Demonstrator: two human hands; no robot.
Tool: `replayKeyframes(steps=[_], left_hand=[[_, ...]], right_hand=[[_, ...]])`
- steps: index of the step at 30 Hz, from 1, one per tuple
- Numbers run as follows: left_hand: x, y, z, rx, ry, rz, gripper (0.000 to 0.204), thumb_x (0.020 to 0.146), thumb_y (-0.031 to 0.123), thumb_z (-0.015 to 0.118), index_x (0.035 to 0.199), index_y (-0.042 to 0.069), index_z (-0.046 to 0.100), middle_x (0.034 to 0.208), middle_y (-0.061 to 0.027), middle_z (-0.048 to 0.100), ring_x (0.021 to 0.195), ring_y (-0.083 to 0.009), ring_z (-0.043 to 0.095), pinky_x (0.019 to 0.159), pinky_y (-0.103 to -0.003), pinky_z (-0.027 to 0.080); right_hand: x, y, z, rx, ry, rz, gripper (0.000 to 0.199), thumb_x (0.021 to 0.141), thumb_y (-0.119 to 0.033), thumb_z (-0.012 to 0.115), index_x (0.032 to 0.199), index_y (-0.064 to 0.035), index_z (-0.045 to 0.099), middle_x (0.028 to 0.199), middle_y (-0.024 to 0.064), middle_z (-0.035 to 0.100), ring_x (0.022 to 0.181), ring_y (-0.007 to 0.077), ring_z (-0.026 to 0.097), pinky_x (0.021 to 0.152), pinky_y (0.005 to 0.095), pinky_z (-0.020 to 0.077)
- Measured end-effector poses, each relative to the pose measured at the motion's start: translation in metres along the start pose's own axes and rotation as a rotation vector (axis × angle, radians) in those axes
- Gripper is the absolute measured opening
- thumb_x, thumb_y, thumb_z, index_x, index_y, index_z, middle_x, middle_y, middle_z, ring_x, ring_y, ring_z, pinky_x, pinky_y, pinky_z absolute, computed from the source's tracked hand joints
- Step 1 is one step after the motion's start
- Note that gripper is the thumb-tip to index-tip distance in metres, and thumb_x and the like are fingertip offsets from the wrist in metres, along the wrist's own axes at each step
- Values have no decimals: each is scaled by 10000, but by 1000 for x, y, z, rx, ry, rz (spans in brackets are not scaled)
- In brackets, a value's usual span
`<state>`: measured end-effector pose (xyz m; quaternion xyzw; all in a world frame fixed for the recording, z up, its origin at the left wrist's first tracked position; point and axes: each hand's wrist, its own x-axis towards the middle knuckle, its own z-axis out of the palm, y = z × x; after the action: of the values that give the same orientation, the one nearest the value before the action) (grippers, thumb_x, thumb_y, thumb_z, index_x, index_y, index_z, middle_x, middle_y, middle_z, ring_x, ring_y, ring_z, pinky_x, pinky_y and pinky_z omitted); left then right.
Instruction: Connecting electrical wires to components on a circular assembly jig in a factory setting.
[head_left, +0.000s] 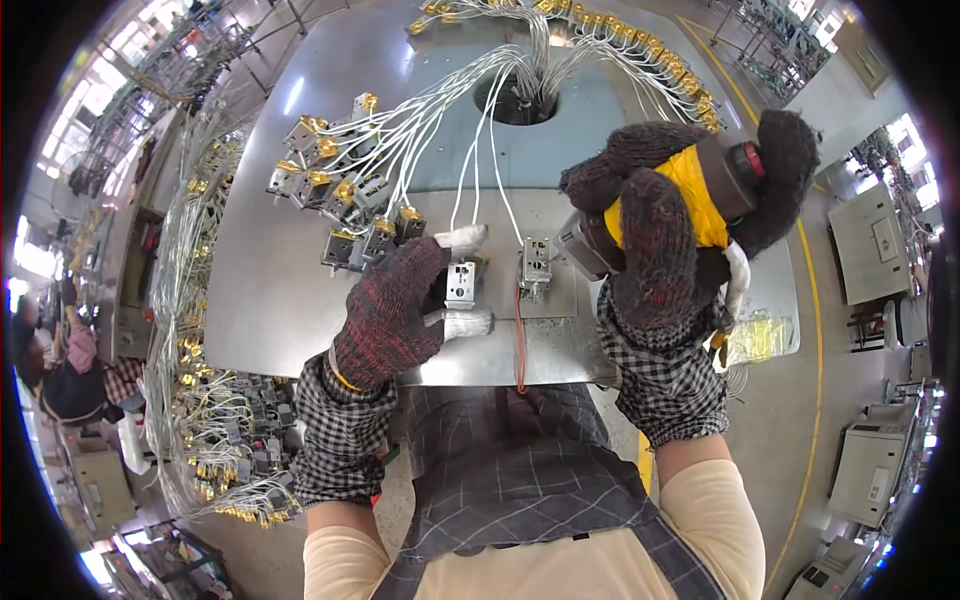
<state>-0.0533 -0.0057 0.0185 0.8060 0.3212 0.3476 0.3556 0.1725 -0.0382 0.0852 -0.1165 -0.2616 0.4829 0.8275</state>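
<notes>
My left hand (395,310), in a dark red-and-black knitted glove with white-covered fingertips, reaches in from the left. Its finger and thumb bracket a small silver metal box (460,286) with white wires on the table. To the right of it stands a second silver metal box (537,258), with a white wire above and thin red wires (521,345) running below to the table's front edge. My right hand (655,250), gloved likewise, is wrapped round a dark hand-held power tool (707,195) with yellow tape round its body. The tool's nose points left, toward the second box.
Several wired metal boxes (345,200) lie clustered on the metal table (270,320) at left. White wires (450,95) run out of a round hole (518,105). Brass-coloured ends (650,48) line the far right. Bundled wiring (235,430) hangs beside the table; a person (85,365) is farther left.
</notes>
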Motion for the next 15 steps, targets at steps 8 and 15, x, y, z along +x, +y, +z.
replayKeyframes(steps=[8,15], left_hand=[[40,34,45,42,29,148,545,787,210,798,1269,68,588,1037,-152,665,837,-304,697,708,-383,560],[37,13,26,105,-46,-10,515,774,215,808,1229,71,614,1027,-152,680,881,-287,703,763,-386,569]], right_hand=[[33,-18,-17,-708,-367,-661,659,944,-125,569,1485,-120,193,906,258,648,642,313,687,609,441,613],[10,-17,-31,-582,-147,-393,641,965,-221,554,1504,-190,209,1050,253,629,818,346,687,683,520,606]])
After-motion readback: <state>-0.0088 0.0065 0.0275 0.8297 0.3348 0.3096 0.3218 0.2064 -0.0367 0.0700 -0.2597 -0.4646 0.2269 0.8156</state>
